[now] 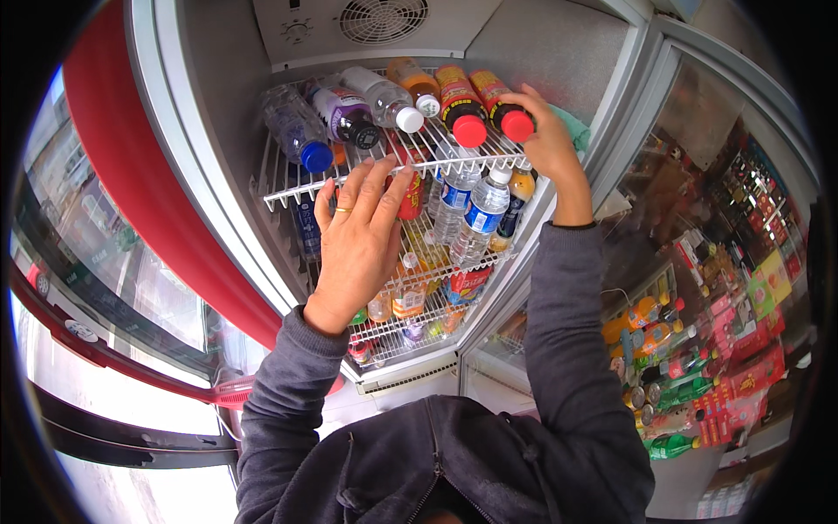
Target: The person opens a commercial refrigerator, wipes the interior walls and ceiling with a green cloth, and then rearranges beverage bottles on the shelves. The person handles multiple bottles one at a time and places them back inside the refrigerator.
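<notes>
My right hand (548, 136) is at the right end of a white wire shelf (327, 185) in a drinks fridge, its fingers around the side of a lying red-capped bottle (492, 95). Beside that lies another red-capped bottle (458, 95). My left hand (363, 223), with a ring, has its fingertips at the shelf's front edge and holds no bottle. Further left on this shelf lie an orange-labelled bottle (411, 75), a white-capped clear bottle (383, 98), a black-capped bottle (340, 111) and a blue-capped bottle (294, 128).
Water bottles (486, 213) and a red can (410, 196) stand on the shelf below, with more drinks lower down. The open glass door (707, 196) stands at the right, reflecting goods. A red fridge side panel (131, 131) curves along the left.
</notes>
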A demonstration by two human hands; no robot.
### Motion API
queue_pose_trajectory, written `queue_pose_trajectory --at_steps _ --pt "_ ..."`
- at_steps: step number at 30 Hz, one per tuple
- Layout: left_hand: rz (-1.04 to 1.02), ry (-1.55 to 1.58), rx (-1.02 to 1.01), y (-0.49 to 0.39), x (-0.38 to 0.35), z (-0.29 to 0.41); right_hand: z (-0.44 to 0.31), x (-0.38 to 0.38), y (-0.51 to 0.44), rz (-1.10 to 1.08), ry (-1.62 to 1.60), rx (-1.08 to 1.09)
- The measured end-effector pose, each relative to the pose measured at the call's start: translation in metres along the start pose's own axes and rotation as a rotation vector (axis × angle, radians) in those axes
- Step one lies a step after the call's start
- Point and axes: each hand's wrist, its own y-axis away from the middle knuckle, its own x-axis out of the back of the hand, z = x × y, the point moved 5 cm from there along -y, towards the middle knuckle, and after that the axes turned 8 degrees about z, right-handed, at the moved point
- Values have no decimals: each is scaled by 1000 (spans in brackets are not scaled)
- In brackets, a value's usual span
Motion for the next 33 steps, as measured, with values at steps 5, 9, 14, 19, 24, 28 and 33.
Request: queue_pose_trajectory --at_steps 5,9,14,19,24,28,33 --pt "150 146 -59 18 -1 -10 2 25 1 367 469 43" --pt "317 296 68 61 -8 -21 29 25 0 151 559 -353" --pt "229 347 395 115 -39 -39 39 29 -1 190 521 -363" --pt "159 448 645 146 -56 -49 21 39 16 824 213 -234" --pt "229 417 659 150 -51 -47 -29 44 63 1035 -141 73" --pt "272 442 697 154 -47 -44 -73 14 121 904 -311 339" --pt "242 515 689 155 -48 -45 -100 -54 171 431 -423 500"
